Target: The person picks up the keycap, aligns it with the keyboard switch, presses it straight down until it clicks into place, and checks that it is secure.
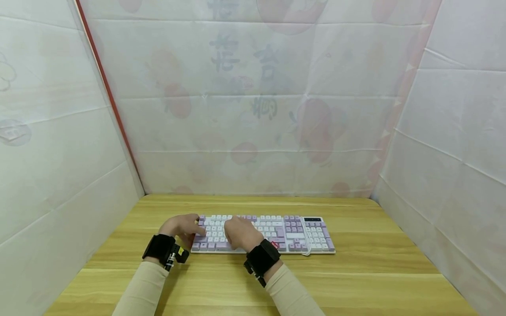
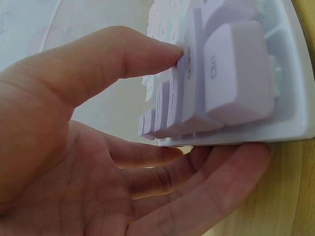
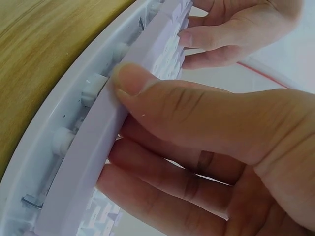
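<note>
A white and lilac keyboard (image 1: 262, 234) was laid flat on the wooden worktop (image 1: 356, 272), near its middle and parallel to the front edge, with a white cable (image 1: 306, 239) draped across the keys between the main block and the number pad.

The left hand (image 1: 182, 228) was placed at the left end of the keyboard. In the left wrist view its thumb (image 2: 123, 59) was pressed against the side of the keys at that end, while its fingers (image 2: 216, 189) were stretched under the edge of the white case, so that the end of the keyboard was pinched between thumb and fingers.

The right hand (image 1: 242, 233) was set over the lower left part of the key field, just beside the left hand. In the right wrist view its thumb (image 3: 162, 96) was laid on a long lilac key, the space bar (image 3: 93, 157), which was raised at an angle off its white stems (image 3: 61, 140); the fingers (image 3: 162, 184) were curled beneath the bar, so it was gripped between them and the thumb.

Black wrist straps (image 1: 262, 259) were worn on both forearms over beige sleeves (image 1: 292, 296). The worktop was enclosed on three sides by white sheeting (image 1: 253, 109) with faint red and grey printing showing through.
</note>
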`<state>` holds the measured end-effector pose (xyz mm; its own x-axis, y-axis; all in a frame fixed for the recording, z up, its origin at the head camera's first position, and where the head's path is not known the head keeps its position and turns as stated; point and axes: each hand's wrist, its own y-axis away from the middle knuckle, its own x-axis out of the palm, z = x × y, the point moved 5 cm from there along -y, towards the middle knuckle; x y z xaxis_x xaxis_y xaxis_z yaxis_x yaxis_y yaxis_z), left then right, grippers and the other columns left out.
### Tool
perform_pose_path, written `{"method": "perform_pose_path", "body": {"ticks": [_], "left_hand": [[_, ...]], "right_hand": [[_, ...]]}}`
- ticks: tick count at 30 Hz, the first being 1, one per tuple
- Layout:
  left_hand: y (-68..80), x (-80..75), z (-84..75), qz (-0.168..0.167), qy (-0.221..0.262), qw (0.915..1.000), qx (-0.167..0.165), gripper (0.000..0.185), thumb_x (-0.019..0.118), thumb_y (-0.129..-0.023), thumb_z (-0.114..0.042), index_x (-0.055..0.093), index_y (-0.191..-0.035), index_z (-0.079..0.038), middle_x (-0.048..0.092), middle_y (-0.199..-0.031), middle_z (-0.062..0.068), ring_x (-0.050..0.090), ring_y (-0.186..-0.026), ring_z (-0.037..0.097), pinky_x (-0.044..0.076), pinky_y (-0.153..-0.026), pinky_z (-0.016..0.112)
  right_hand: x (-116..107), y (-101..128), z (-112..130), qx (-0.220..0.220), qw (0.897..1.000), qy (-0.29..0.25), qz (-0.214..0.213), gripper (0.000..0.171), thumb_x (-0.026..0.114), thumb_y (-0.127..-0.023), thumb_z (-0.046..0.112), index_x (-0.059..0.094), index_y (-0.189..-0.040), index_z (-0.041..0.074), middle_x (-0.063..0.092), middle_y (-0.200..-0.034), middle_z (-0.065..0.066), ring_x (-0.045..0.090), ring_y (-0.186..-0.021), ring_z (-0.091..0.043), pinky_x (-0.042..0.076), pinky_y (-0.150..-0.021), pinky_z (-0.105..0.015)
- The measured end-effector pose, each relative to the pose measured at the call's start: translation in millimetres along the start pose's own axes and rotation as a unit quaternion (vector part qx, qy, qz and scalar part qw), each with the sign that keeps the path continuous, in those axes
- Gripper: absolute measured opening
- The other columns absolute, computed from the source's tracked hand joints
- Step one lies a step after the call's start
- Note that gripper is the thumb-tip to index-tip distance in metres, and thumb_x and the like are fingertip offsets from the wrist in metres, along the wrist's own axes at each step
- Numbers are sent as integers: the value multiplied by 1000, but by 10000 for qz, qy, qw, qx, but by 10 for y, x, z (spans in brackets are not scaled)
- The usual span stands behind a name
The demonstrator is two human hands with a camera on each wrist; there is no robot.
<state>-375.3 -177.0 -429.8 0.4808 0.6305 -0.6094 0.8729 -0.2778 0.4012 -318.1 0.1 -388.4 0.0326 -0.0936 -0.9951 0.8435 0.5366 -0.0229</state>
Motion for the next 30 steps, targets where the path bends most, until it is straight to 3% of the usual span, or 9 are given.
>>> {"method": "perform_pose_path", "body": {"ticks": [7, 14, 21, 24, 30], "left_hand": [[-6, -8, -6, 52, 34, 10000, 46, 71, 68, -81, -19, 33, -138, 6, 60, -100, 16, 65, -82, 25, 59, -67, 40], [13, -17, -12, -20, -65, 10000, 31, 69, 69, -82, -19, 36, -137, 5, 60, -100, 16, 65, -81, 24, 59, -67, 40], [23, -13, -16, -1, -78, 10000, 6, 64, 68, -82, -20, 38, -133, 4, 60, -99, 15, 64, -82, 24, 59, -68, 38], [32, -10, -44, 6, -88, 10000, 45, 65, 68, -82, -19, 38, -134, 5, 60, -99, 15, 64, -82, 23, 59, -69, 38], [37, 7, -49, 43, 69, 10000, 40, 64, 67, -82, -16, 37, -134, 6, 59, -99, 17, 65, -81, 24, 59, -68, 40]], "right_hand": [[-8, -22, -4, 12, 9999, 1, -119, 42, 67, -69, -8, 40, -47, 16, 35, -50, 6, 27, -48, -8, 23, -39, -19], [22, -69, 24, 158, 9992, 377, -37, 33, 65, -74, -5, 47, -55, 15, 42, -56, 5, 33, -49, -9, 28, -39, -21], [43, -76, -9, 141, 9999, 45, -64, 34, 70, -67, -7, 50, -51, 15, 47, -53, 6, 37, -48, -8, 32, -40, -19], [65, -78, -18, 165, 9998, 131, -50, 35, 68, -71, -7, 48, -52, 15, 43, -52, 6, 33, -48, -8, 28, -39, -20], [116, -89, 38, 6, 9961, 876, -105, 32, 61, -83, -4, 49, -60, 15, 43, -57, 4, 31, -50, -8, 29, -42, -19]]}}
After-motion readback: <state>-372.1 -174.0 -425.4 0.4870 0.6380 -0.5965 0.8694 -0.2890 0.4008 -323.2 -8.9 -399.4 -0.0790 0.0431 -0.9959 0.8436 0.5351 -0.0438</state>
